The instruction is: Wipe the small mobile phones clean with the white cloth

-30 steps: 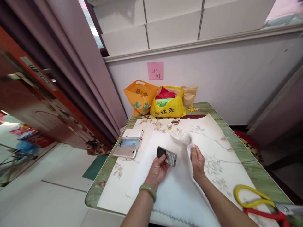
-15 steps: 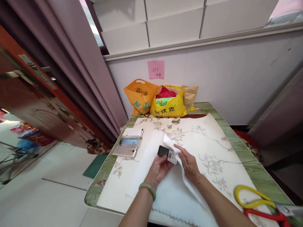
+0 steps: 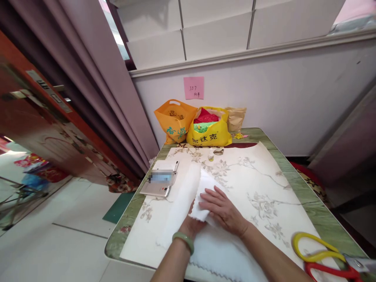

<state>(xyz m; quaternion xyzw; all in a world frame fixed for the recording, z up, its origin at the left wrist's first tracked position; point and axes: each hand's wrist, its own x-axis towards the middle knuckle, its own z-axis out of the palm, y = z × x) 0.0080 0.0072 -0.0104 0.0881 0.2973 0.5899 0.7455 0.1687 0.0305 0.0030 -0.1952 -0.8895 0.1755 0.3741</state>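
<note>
My right hand [image 3: 223, 210] lies flat, fingers stretched out, on a flap of white cloth [image 3: 205, 188] that is folded over to the left. Only the back of my left hand [image 3: 189, 226] and its wrist with a green bangle [image 3: 183, 238] show; its fingers are under the flap. The small keypad phone is hidden beneath the cloth. The rest of the white cloth [image 3: 223, 252] spreads toward me over a flower-printed paper sheet [image 3: 264, 184] on the green table [image 3: 319, 213].
A smartphone [image 3: 160, 183] lies left of the cloth. Large yellow and red scissors [image 3: 323, 256] sit at the near right. At the table's far end stand an orange bag [image 3: 175, 122], a yellow bag [image 3: 209, 132], a brown bag [image 3: 235, 117] and a small bottle [image 3: 210, 156]. The table's left edge drops to the floor.
My right hand pulled the cloth's corner leftward over the keypad phone and now presses it flat. The phone and my left fingers have gone out of sight under the flap.
</note>
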